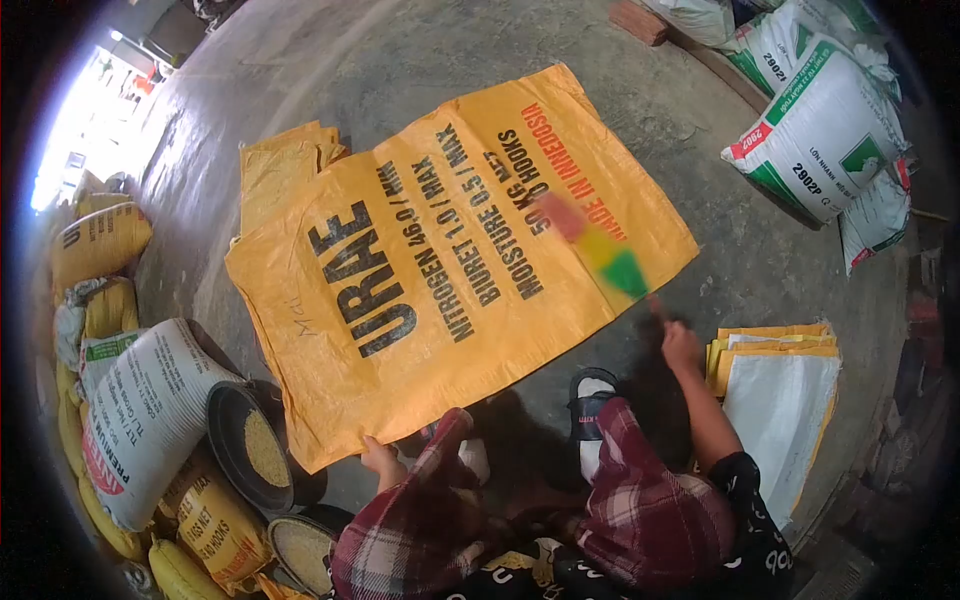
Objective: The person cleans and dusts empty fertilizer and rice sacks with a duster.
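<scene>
A large yellow woven sack (pixel 430 270) printed "URAE" lies flat on the floor in front of my feet. My left hand (pixel 383 463) pinches its near edge at the lower left corner, thumb on top. Closed around a handle, my right hand (pixel 682 346) is just off the sack's right side. It holds a brush (pixel 597 247) with pink, yellow and green bands, blurred by motion, that overlaps the sack's printed right part. More folded yellow sacks (pixel 285 165) show from under the far left side of the big one.
A stack of folded white and yellow sacks (pixel 775 400) lies at my right. Full white feed bags (pixel 825 135) stand at the upper right by a brick (pixel 638 22). On my left are a white bag (pixel 165 400), a black basin (pixel 228 440) of grain and yellow sacks (pixel 215 530).
</scene>
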Available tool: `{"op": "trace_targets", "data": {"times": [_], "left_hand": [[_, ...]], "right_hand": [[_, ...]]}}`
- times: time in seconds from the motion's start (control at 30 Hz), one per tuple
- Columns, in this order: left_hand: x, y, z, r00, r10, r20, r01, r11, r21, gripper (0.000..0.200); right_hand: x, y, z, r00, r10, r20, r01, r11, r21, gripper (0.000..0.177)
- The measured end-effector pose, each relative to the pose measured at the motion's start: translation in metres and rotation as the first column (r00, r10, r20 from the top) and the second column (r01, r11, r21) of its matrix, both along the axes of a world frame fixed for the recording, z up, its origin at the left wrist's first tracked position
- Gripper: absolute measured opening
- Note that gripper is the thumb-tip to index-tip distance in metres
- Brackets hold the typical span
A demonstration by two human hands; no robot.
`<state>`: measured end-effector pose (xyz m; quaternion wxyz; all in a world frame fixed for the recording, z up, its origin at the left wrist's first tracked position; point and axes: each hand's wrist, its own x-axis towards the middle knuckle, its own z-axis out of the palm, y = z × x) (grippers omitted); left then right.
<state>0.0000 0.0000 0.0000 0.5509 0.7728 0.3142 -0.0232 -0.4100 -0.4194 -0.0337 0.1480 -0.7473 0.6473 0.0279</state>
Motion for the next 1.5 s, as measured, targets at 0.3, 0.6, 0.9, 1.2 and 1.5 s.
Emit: {"op": "trace_targets", "data": {"times": [0.3, 0.6, 0.9, 1.2, 1.5], "left_hand": [[-0.03, -0.02, -0.006, 0.984, -0.177, -0.001, 0.173, 0.964, 0.203, 0.032], [-0.016, 0.019, -0.022, 0.92, -0.316, 0.232, 0.289, 0.946, 0.146, 0.036], [-0.024, 0.019, -0.003, 0.736, -0.676, 0.052, 0.622, 0.703, 0.344, 0.036], [0.035, 0.021, -0.005, 0.69, -0.713, 0.128, 0.72, 0.694, -0.017, 0.039], [0.065, 0.021, -0.001, 0.72, -0.68, 0.14, 0.693, 0.697, -0.184, 0.04]], "right_hand": [[0.009, 0.008, 0.03, 0.965, 0.168, 0.204, -0.133, 0.975, -0.176, 0.033], [0.063, -0.031, 0.005, 0.977, 0.202, -0.069, -0.212, 0.956, -0.205, 0.031], [0.138, -0.024, 0.028, 0.952, 0.138, 0.274, -0.084, 0.977, -0.197, 0.025], [0.171, -0.065, -0.007, 0.94, 0.314, 0.133, -0.317, 0.948, 0.004, 0.021], [0.169, -0.104, 0.03, 0.927, 0.026, 0.373, 0.029, 0.989, -0.142, 0.025]]}}
